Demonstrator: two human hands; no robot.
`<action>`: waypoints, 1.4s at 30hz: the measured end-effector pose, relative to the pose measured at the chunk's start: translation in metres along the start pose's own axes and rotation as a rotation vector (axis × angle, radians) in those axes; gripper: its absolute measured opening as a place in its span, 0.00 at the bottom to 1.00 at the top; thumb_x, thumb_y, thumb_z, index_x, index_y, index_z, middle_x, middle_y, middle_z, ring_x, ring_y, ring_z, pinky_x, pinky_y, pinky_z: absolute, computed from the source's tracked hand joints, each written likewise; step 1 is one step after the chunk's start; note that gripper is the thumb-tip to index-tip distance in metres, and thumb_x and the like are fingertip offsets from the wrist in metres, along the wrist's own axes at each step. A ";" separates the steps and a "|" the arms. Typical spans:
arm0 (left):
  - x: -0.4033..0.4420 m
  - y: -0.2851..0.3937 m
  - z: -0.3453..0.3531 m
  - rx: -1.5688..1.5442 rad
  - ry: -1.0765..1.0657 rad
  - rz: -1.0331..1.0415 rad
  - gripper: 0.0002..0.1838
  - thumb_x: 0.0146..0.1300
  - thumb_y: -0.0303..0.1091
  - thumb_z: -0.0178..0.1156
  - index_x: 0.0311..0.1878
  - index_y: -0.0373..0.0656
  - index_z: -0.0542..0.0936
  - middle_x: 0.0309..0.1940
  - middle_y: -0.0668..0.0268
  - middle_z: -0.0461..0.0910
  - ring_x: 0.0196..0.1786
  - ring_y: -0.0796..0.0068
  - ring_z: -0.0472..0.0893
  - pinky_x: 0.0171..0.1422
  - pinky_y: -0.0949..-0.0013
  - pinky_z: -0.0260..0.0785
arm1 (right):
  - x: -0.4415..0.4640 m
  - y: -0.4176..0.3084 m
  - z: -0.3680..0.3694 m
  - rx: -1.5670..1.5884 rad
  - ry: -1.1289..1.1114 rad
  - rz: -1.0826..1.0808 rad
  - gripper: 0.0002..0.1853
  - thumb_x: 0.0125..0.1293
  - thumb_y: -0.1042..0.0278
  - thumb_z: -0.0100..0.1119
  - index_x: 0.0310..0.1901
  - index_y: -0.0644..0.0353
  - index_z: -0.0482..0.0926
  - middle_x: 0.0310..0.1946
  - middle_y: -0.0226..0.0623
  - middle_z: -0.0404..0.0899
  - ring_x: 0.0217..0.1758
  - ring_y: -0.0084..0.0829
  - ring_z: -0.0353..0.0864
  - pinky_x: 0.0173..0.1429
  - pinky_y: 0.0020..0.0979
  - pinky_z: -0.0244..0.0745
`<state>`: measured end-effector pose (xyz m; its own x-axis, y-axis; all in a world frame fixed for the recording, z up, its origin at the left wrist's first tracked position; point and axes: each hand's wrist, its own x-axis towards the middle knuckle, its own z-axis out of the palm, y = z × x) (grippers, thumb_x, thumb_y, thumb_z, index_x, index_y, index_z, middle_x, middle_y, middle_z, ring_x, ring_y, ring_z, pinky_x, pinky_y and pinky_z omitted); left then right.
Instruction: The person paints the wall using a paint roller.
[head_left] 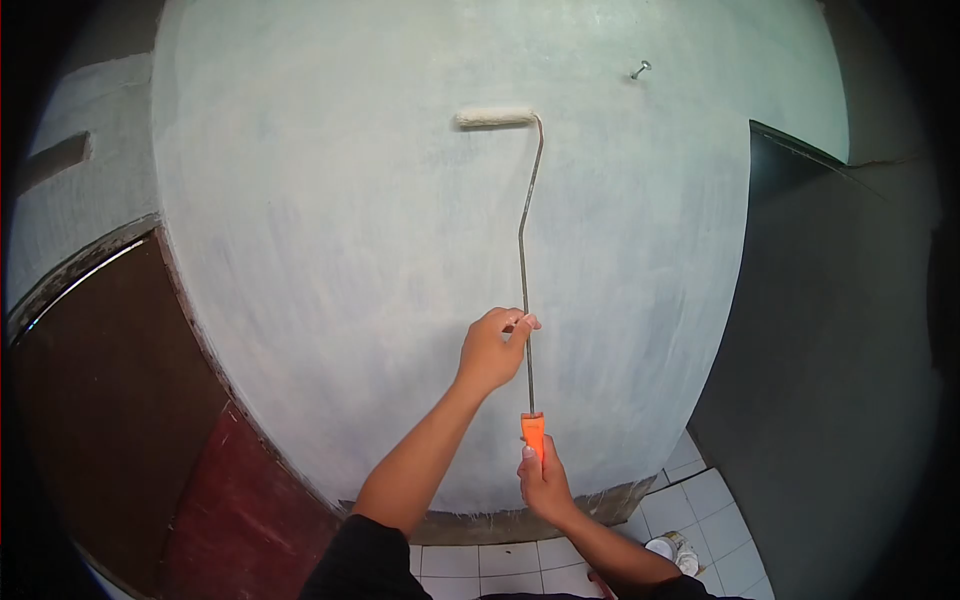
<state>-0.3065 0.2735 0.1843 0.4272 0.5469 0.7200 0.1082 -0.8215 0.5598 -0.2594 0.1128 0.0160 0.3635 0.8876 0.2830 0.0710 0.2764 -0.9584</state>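
A paint roller with a white nap sleeve and a long bent metal rod is held up in front of the wall. Its sleeve lies level against the whitish wall, high up. My left hand pinches the rod about midway along its lower stretch. Below it, my right hand is wrapped round the orange handle. The wall has streaky white paint over a bluish-grey tone, patchier toward the bottom.
A metal hook or bolt sticks out of the wall, upper right. On the left is a brown and red door. A dark grey wall runs along the right. White containers stand on the tiled floor, lower right.
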 end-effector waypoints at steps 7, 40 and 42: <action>0.079 0.047 -0.025 0.078 0.144 0.097 0.16 0.74 0.43 0.60 0.42 0.42 0.89 0.41 0.60 0.87 0.46 0.67 0.85 0.54 0.63 0.75 | 0.044 -0.092 -0.004 0.027 0.021 -0.089 0.18 0.84 0.48 0.43 0.52 0.56 0.71 0.28 0.26 0.68 0.28 0.18 0.68 0.34 0.25 0.69; 0.062 0.057 -0.035 -0.102 0.067 -0.107 0.16 0.75 0.45 0.61 0.50 0.42 0.88 0.41 0.66 0.87 0.43 0.73 0.81 0.51 0.68 0.73 | 0.033 -0.087 0.001 0.041 -0.005 -0.032 0.18 0.84 0.50 0.44 0.53 0.59 0.72 0.30 0.24 0.66 0.30 0.17 0.64 0.35 0.25 0.66; 0.058 0.054 -0.035 -0.128 0.073 -0.116 0.17 0.74 0.45 0.61 0.51 0.42 0.88 0.40 0.66 0.87 0.42 0.73 0.80 0.51 0.68 0.73 | 0.035 -0.092 0.002 0.077 0.015 -0.049 0.18 0.84 0.50 0.44 0.52 0.58 0.72 0.30 0.24 0.66 0.30 0.17 0.64 0.35 0.25 0.65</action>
<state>-0.3072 0.2665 0.2702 0.3521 0.6510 0.6725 0.0357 -0.7273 0.6854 -0.2555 0.1193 0.1140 0.3752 0.8669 0.3282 0.0173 0.3474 -0.9375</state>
